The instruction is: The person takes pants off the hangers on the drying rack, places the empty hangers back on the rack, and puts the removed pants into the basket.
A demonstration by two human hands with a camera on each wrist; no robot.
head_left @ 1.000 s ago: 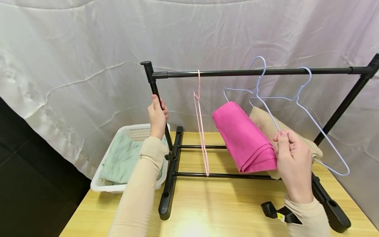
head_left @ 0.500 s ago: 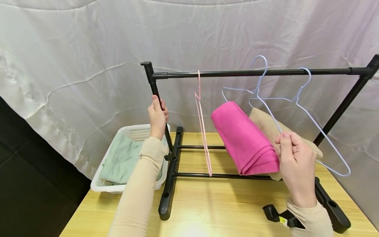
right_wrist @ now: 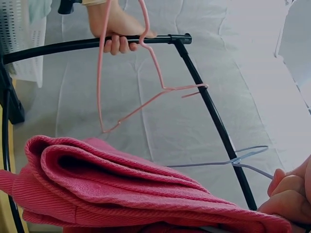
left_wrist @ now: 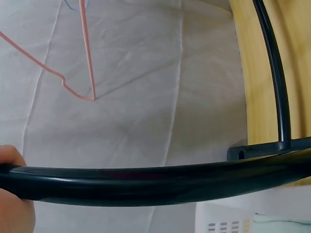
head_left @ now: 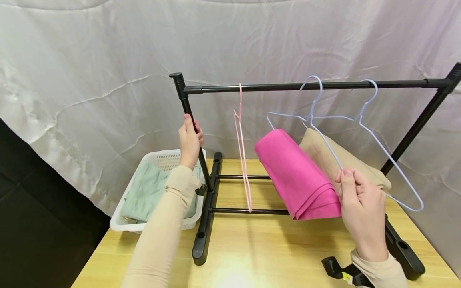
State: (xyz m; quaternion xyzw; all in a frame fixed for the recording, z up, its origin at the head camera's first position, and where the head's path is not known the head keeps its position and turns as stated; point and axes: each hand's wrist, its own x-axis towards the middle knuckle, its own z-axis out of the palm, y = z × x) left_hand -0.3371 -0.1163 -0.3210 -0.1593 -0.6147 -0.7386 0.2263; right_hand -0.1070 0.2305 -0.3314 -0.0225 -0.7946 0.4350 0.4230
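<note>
My left hand [head_left: 190,140] grips the left post [head_left: 185,105] of a black garment rack. In the left wrist view part of that hand [left_wrist: 14,208] shows around the post. My right hand [head_left: 361,218] pinches the right end of a light-blue hanger [head_left: 325,141]. A folded bright pink cloth [head_left: 295,174] drapes over this hanger, its thick layers visible in the right wrist view. The hanger's hook arches over the top rail [head_left: 273,87]; whether it touches is unclear. Behind it, a second blue hanger [head_left: 376,94] carries a beige cloth [head_left: 324,150].
A bare pink hanger [head_left: 243,154] hangs on the rail left of centre. Beside the rack's left foot [head_left: 203,240] stands a white basket [head_left: 119,218] with pale green cloth [head_left: 147,196]. The rack stands on a wooden table [head_left: 230,244], before a pale curtain [head_left: 126,48].
My right hand has moved slightly down and toward me. The blue hanger with the pink cloth has come lower, its hook now closer to the rail. My left hand stays on the post.
</note>
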